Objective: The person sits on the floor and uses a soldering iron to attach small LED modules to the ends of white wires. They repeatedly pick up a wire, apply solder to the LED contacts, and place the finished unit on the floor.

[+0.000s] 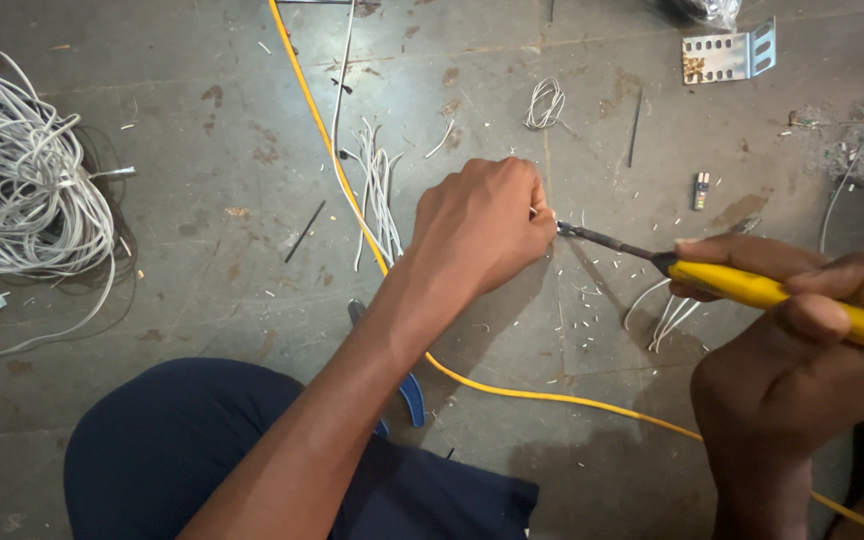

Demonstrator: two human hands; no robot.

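My left hand (480, 228) is closed in a fist over the grey floor, pinching something small at its fingertips that I cannot make out. My right hand (812, 320) grips a soldering iron with a yellow handle (792, 296). Its dark metal tip (592, 236) points left and touches the spot at my left fingertips. A yellow cable (327, 140) runs from the top of the view down under my left forearm and off toward the lower right.
A big coil of white wire (22, 170) lies at the left. Loose white wire pieces (377, 195), a small white wire loop (545, 103), a metal bracket (727, 55), a blue-handled tool (410, 390) and scraps litter the floor.
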